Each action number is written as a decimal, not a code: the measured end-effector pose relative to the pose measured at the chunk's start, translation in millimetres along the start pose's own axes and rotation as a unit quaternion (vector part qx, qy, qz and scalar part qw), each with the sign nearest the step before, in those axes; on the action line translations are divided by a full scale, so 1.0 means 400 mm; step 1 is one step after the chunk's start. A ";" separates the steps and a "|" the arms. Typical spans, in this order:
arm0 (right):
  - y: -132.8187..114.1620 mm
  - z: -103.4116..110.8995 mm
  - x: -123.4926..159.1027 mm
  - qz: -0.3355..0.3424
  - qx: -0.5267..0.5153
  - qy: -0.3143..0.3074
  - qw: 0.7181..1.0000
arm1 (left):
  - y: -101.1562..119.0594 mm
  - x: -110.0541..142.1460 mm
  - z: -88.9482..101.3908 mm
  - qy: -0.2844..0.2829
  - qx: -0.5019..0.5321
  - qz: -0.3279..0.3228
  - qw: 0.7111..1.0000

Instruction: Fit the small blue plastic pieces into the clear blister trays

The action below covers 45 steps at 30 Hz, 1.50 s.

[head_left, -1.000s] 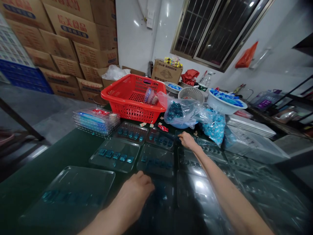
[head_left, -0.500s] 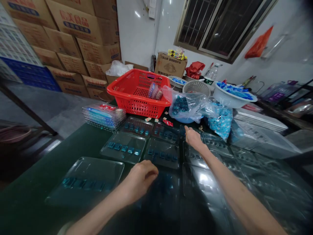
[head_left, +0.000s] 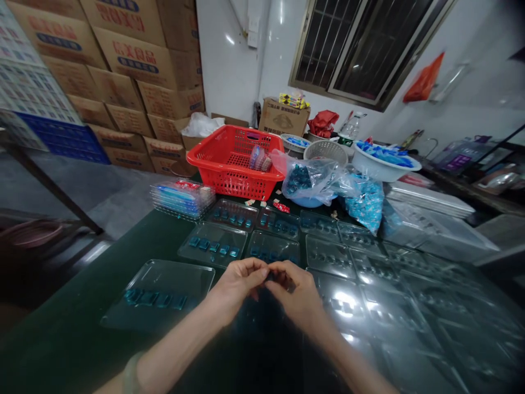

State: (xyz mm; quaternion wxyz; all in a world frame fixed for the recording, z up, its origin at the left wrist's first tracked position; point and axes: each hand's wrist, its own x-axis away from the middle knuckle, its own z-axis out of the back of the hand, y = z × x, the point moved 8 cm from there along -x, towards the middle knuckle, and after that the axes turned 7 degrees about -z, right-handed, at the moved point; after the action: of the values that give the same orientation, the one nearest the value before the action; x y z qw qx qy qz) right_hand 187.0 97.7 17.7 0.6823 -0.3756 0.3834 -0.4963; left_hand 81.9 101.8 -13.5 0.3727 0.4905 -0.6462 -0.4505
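Note:
My left hand (head_left: pixel 240 284) and my right hand (head_left: pixel 297 293) meet low in the middle of the dark green table (head_left: pixel 69 306). Their fingertips pinch a small dark teal piece (head_left: pixel 273 277), mostly hidden by my fingers. Clear plastic blister trays lie in rows across the table. The nearest tray on my left (head_left: pixel 158 293) holds a row of teal pieces, and another tray (head_left: pixel 273 247) lies just beyond my hands. More clear trays (head_left: pixel 332 257) spread to the right.
A red plastic basket (head_left: pixel 233 164) stands at the far end of the table, beside a clear bag of teal pieces (head_left: pixel 299 180) and a white basin of blue packets (head_left: pixel 381 167). A stack of filled trays (head_left: pixel 182 200) lies left of the basket. Cardboard boxes (head_left: pixel 139 60) are piled behind.
My right hand has come back from the far trays toward me and joined my left hand. The fingers of both hands now close together on the small piece.

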 end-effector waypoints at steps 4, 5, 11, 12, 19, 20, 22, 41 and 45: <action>0.054 0.017 -0.010 -0.077 -0.131 0.030 0.988 | 0.021 0.012 -0.040 -0.040 -0.013 -0.014 0.999; 0.064 0.018 -0.009 -0.093 -0.154 0.030 0.983 | 0.023 0.013 -0.049 -0.048 -0.019 -0.022 0.998; 0.098 0.009 0.006 -0.147 -0.245 0.028 0.958 | 0.008 -0.004 -0.037 -0.024 -0.151 -0.056 0.987; 0.101 0.009 0.009 -0.151 -0.248 0.036 0.956 | 0.007 -0.006 -0.033 -0.023 -0.173 -0.061 0.983; 0.107 0.040 0.012 -0.141 -0.188 0.124 0.964 | 0.059 -0.002 -0.034 -0.008 -0.356 -0.175 0.918; 0.111 0.043 0.011 -0.144 -0.188 0.132 0.963 | 0.064 0.000 -0.039 -0.011 -0.372 -0.184 0.910; 0.116 0.048 0.007 -0.146 -0.184 0.142 0.961 | 0.077 0.005 -0.052 -0.021 -0.397 -0.204 0.894; 0.098 0.150 -0.010 -0.089 -0.170 0.251 0.949 | 0.083 0.033 -0.061 -0.068 -0.427 -0.173 0.885; 0.122 0.218 -0.017 -0.102 -0.251 0.255 0.928 | 0.065 0.048 -0.072 -0.116 -0.504 -0.185 0.836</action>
State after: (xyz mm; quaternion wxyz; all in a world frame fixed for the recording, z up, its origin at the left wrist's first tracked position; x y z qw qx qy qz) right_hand 282.7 126.8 12.2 0.3904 -0.4329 0.6161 -0.5298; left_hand 96.1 80.1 21.0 0.4000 0.2898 -0.2654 -0.8280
